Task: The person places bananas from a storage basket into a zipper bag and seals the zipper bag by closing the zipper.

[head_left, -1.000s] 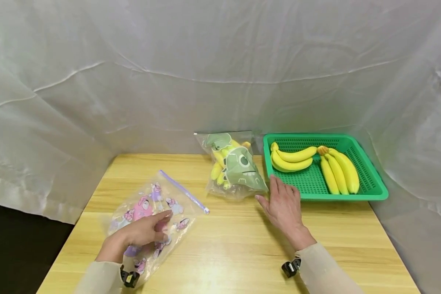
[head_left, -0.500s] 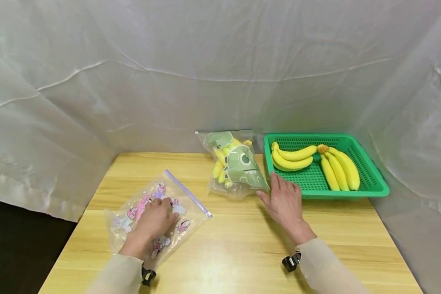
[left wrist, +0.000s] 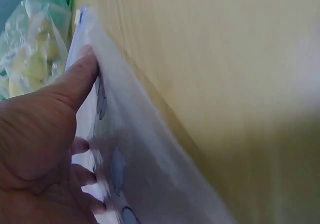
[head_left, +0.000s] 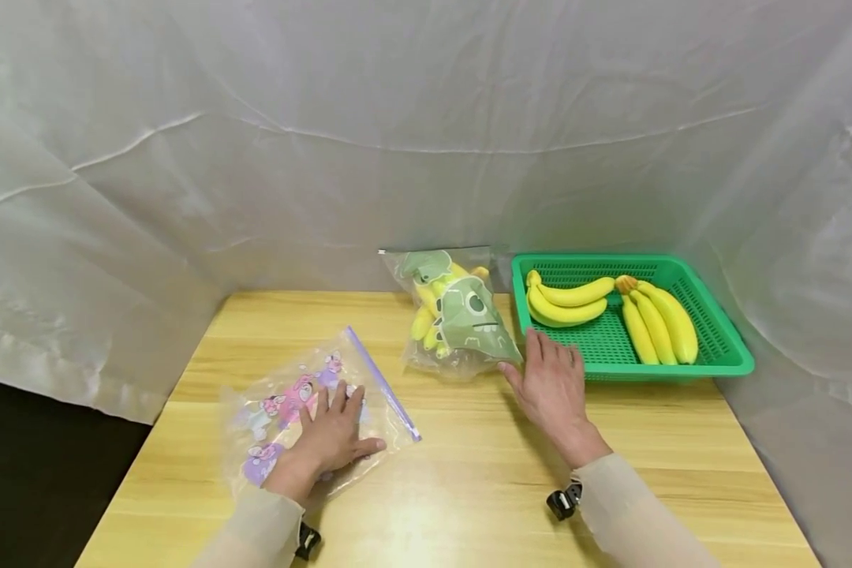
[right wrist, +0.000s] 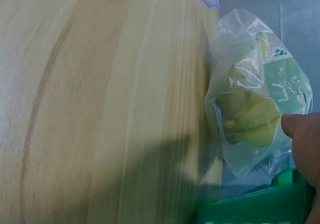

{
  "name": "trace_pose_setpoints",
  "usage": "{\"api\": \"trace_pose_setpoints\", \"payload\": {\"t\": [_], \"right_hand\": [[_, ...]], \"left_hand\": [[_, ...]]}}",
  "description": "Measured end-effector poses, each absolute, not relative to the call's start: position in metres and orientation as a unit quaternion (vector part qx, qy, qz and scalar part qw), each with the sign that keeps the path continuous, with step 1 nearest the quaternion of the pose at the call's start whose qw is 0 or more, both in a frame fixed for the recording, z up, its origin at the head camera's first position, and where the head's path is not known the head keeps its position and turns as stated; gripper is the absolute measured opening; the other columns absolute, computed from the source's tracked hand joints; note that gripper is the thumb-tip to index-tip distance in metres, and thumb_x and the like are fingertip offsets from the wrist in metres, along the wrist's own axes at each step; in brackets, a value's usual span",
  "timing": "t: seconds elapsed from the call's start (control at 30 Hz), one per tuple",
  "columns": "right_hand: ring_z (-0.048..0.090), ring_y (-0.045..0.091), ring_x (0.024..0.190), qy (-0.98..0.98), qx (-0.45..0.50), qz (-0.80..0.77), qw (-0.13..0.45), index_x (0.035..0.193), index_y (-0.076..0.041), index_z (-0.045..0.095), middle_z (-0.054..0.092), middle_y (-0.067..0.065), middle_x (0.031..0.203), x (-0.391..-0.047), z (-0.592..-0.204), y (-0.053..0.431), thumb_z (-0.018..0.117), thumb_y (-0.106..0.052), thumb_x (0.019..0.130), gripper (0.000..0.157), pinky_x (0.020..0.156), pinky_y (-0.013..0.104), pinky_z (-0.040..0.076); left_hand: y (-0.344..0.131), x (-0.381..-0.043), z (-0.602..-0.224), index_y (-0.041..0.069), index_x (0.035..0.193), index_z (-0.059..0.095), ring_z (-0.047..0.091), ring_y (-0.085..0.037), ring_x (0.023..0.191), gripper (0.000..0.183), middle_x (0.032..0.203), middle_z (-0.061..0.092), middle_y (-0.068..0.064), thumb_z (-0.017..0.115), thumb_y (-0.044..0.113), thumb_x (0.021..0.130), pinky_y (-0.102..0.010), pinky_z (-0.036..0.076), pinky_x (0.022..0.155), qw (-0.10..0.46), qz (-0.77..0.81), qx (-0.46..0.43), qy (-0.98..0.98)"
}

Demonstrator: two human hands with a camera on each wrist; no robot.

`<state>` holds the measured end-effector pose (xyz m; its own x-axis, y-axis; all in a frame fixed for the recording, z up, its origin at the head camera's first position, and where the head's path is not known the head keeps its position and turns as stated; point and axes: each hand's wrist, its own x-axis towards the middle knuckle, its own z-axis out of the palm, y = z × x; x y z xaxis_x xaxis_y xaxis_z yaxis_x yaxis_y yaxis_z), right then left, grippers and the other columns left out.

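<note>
My left hand (head_left: 330, 434) lies with spread fingers on a clear zip bag (head_left: 259, 426) printed with pink and purple cartoon figures. The bag looks flat, and its purple zip strip (head_left: 383, 383) slants along the right side. In the left wrist view, the fingertips touch the bag (left wrist: 150, 169). My right hand (head_left: 555, 386) reaches to the near left corner of a green basket (head_left: 653, 370), fingers fairly straight. Its thumb is right at the corner of a green-printed zip bag (head_left: 472, 335) with bananas inside; the right wrist view also shows that bag (right wrist: 250, 104).
Two bunches of bananas lie in the basket, one bunch (head_left: 568, 310) at the left and another (head_left: 656, 322) at the right. A wooden table (head_left: 461, 489) carries everything. Grey cloth (head_left: 426, 134) hangs behind and at both sides.
My left hand has moved right across the cartoon-print bag and its fingers have spread flat. That bag has shifted slightly right. The right hand keeps its place at the basket corner.
</note>
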<state>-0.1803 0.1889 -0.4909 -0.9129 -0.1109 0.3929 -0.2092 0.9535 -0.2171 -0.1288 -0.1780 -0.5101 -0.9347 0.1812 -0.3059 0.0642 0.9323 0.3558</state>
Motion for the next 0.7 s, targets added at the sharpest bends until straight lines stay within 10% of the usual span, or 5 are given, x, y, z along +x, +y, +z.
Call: {"api": "trace_pose_setpoints", "payload": {"t": [0.7], "right_hand": [[0.057, 0.053, 0.129, -0.967, 0.082, 0.121, 0.207, 0.148, 0.005, 0.051, 0.060, 0.030, 0.142, -0.179, -0.491, 0.186, 0.068, -0.051, 0.098, 0.077, 0.119, 0.074, 0.024]], "left_hand": [[-0.159, -0.108, -0.497, 0.014, 0.167, 0.027, 0.005, -0.046, 0.162, 0.120, 0.176, 0.015, -0.017, 0.089, 0.055, 0.073, -0.074, 0.007, 0.123, 0.223, 0.193, 0.192, 0.936]]}}
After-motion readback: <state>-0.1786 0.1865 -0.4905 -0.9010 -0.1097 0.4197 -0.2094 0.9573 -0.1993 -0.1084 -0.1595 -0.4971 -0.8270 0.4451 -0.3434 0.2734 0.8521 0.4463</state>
